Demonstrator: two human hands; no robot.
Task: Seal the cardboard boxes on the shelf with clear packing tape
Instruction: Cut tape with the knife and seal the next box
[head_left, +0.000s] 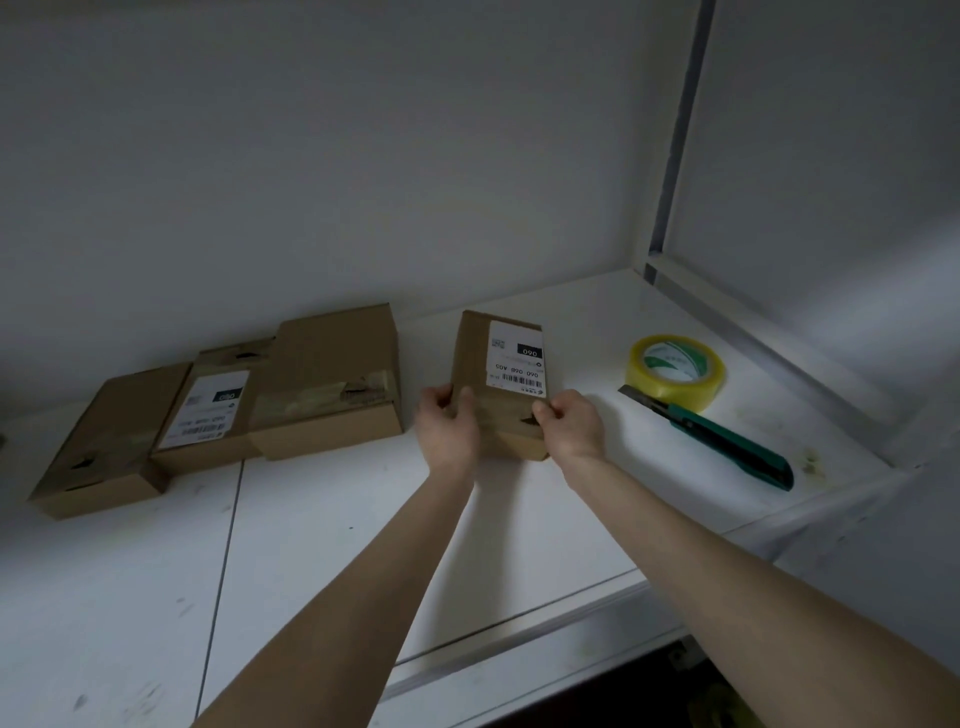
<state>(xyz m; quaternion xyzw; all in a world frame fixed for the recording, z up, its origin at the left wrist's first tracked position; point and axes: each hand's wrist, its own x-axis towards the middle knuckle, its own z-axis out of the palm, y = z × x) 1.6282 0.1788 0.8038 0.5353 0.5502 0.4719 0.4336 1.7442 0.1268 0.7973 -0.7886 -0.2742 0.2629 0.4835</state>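
While both my arms are reaching over the shelf (363, 530), my left hand (449, 428) is gripping the near left corner of the box (475, 358). Its thumb is lying on top, and its fingers are curling round the side, out of my sight. My right hand (571, 426) is pinching the near right edge, where a dark gap is showing in the top. My fingertips are covering most of that gap, so I cannot tell whether it is a tear or a loose flap.

This box is sitting between the other boxes and the tape (675, 371). I cannot tell whether its near end is resting on the shelf or lifting slightly. Its label (514, 353) is facing me upside down, and the fine print is reading too small.

To the right, the tape is lying flat. The knife (727, 447) is running from just beside it towards me, its blade end meeting the roll, touching or tucked under, I cannot say.

To the left, three boxes are crowding together. The big box (332, 374), with tape across its top, is hiding part of the labelled box (208, 410), and the end box (98, 447) is lying just beside that one.

Below the shelf edge, everything is showing dark and blurred.
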